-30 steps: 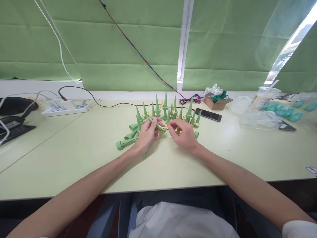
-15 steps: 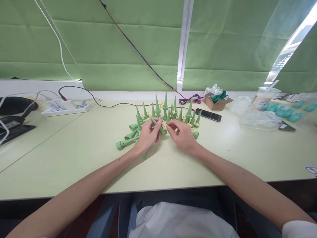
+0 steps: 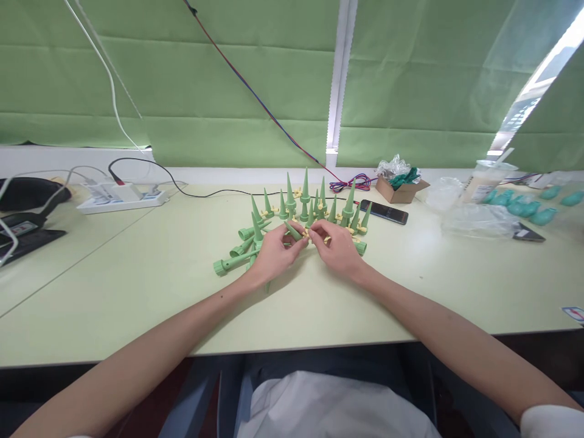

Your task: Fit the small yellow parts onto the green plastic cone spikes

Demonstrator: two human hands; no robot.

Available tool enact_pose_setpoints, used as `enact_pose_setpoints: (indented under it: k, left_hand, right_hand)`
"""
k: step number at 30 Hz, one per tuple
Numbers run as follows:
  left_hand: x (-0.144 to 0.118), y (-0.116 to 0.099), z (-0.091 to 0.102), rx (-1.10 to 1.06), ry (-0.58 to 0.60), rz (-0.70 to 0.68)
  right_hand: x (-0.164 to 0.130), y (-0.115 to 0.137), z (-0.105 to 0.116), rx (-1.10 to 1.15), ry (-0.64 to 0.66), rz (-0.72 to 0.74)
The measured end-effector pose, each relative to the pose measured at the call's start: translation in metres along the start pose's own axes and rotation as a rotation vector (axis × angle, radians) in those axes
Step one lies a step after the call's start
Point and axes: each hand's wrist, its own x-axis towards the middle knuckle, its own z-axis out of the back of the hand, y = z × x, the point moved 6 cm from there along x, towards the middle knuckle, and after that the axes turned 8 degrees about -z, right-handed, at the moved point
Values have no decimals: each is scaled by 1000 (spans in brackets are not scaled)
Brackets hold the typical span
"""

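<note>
Between the thumb and fingers of my left hand (image 3: 277, 250) is a green plastic watering spike (image 3: 292, 231), tilted with its tip up and to the left. My right hand (image 3: 336, 248) pinches a small yellow valve piece (image 3: 306, 233) at the wide end of that spike; how far the two are joined is hidden by the fingers. Behind both hands stand several green spikes (image 3: 305, 198), many with yellow valves on them. Several more spikes (image 3: 232, 263) lie on their sides left of my left hand.
A phone (image 3: 384, 212) lies behind my right hand, near a small cardboard box (image 3: 401, 191). Farther right are a drink cup (image 3: 480, 182), plastic bags and several teal pieces (image 3: 524, 205). A power strip (image 3: 123, 204) with cables sits at the back left of the table (image 3: 137, 304).
The held spike has turned flatter and moved slightly right and down. My left fingers have shifted along it, and my right hand stays close at the yellow valve.
</note>
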Motion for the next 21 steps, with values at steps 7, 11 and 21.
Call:
enact_pose_setpoints:
  k: [7,11,21]
  left_hand:
    - [-1,0,0,56,9,-21]
    - [-1,0,1,103,0,-45]
    - [-3,-1,1,131,-10,-93]
  right_hand:
    - [2,-1,0,-17,6,0]
    - [2,-2,-1,-19,11,-11]
    - [2,-6,-1,-82,-15,-34]
